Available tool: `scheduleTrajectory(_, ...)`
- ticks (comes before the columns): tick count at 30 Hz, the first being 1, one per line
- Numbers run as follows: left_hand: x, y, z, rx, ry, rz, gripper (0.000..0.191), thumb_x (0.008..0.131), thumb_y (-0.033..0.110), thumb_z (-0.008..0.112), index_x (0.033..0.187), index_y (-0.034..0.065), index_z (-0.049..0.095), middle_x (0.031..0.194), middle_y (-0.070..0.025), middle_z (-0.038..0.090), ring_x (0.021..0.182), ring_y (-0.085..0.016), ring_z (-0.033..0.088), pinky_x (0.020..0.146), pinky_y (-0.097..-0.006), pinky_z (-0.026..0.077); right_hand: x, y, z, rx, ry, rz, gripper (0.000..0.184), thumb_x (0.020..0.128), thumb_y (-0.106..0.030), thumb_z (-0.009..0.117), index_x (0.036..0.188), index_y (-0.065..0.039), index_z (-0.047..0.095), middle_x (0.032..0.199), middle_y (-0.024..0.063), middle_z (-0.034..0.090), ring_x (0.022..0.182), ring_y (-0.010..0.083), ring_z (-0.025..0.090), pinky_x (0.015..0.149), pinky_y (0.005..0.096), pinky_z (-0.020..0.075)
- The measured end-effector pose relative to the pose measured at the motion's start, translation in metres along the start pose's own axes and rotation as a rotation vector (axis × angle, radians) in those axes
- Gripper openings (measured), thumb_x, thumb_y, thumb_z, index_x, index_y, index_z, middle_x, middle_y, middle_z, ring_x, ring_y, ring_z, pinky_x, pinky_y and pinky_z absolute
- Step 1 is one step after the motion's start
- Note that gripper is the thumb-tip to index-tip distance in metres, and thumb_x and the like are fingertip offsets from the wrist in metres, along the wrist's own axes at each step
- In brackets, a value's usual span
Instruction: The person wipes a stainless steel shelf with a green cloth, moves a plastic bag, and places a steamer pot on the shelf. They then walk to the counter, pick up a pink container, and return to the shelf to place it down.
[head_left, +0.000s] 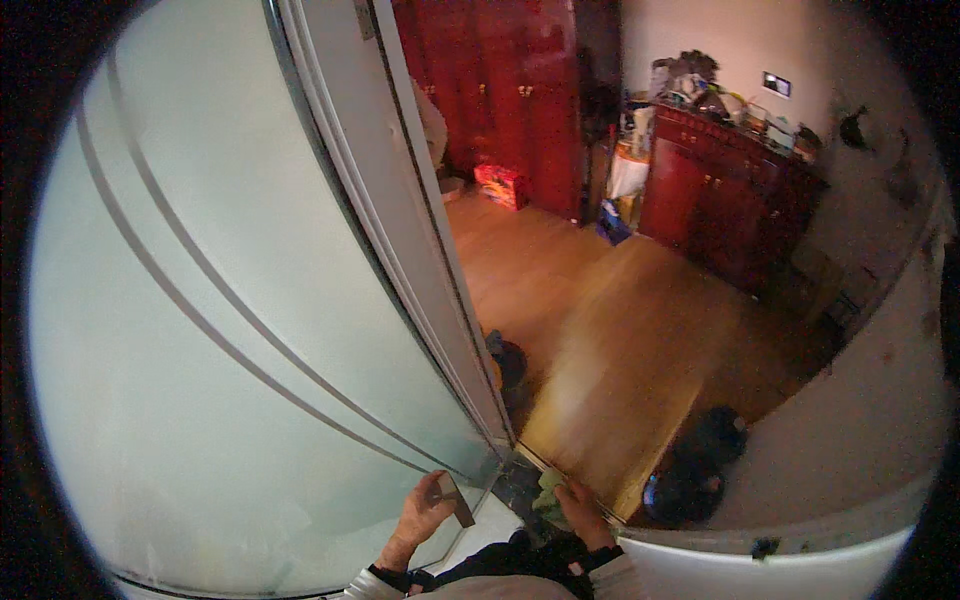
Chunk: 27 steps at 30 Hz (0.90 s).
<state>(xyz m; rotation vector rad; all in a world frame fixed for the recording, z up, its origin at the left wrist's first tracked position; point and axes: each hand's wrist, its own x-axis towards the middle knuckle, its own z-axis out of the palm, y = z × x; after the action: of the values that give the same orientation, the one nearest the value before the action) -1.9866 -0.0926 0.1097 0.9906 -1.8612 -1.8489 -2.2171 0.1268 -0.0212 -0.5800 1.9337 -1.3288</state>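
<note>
At the bottom middle, my left hand (426, 510) grips a flat brown rectangular object (460, 507) by its upper end. I cannot tell exactly what that object is. It is held in front of the lower corner of a frosted glass panel (247, 420) marked with two curved grey stripes. My right hand (583, 513) holds a crumpled light green cloth (551, 496) over the dark threshold (517, 480) of a doorway. The fingertips of the right hand are partly hidden by blur.
A grey door frame (420, 217) rises beside the glass. Beyond it lies a wooden floor (592, 330), with a dark rounded object (694, 469) near the right wall. Farther back stand a red wardrobe (495, 105), a cluttered red cabinet (712, 180) and a red box (500, 186).
</note>
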Motion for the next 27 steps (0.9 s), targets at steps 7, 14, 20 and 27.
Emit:
scheduleTrajectory(7, 0.026, 0.019, 0.007, 0.038, 0.14, -0.027, 0.061, 0.085, 0.012, 0.074, 0.138, -0.0026, 0.047, 0.115, -0.011, 0.063, 0.108, -0.021, 0.061, 0.096, -0.0373, 0.05, 0.093, 0.023, -0.013, -0.106, -0.065, -0.236, 0.048, 0.097, -0.04, 0.057, 0.124, -0.001, 0.061, 0.11, 0.0124, 0.066, 0.1, 0.025, 0.06, 0.089, 0.0406, 0.0469)
scheduleTrajectory(14, 0.047, 0.042, 0.052, -0.033, 0.332, 0.006, 0.063, 0.084, 0.012, 0.074, 0.139, -0.0021, 0.045, 0.113, -0.0095, 0.064, 0.107, -0.021, 0.062, 0.095, -0.0378, 0.05, 0.174, 0.0, -0.071, -0.208, -0.38, 0.012, 0.046, 0.094, -0.046, 0.06, 0.115, -0.005, 0.063, 0.099, 0.0139, 0.063, 0.09, 0.0261, 0.058, 0.08, 0.0457, 0.0471)
scheduleTrajectory(20, 0.067, 0.06, 0.075, 0.039, 0.439, 0.007, 0.064, 0.085, 0.011, 0.075, 0.139, -0.0009, 0.045, 0.111, -0.0104, 0.064, 0.104, -0.021, 0.064, 0.093, -0.0361, 0.052, 0.189, -0.022, -0.114, -0.099, -0.306, -0.081, 0.04, 0.095, -0.043, 0.056, 0.1, -0.004, 0.064, 0.09, 0.0153, 0.063, 0.085, 0.0289, 0.059, 0.076, 0.0465, 0.0467)
scheduleTrajectory(27, 0.076, 0.068, 0.093, -0.059, 0.476, 0.006, 0.064, 0.083, 0.01, 0.075, 0.139, -0.0008, 0.045, 0.112, -0.0108, 0.064, 0.103, -0.021, 0.064, 0.093, -0.036, 0.052, 0.198, -0.024, -0.143, -0.158, -0.495, -0.039, 0.036, 0.1, -0.034, 0.044, 0.108, -0.005, 0.064, 0.107, 0.021, 0.064, 0.098, 0.0393, 0.06, 0.086, 0.0458, 0.0481)
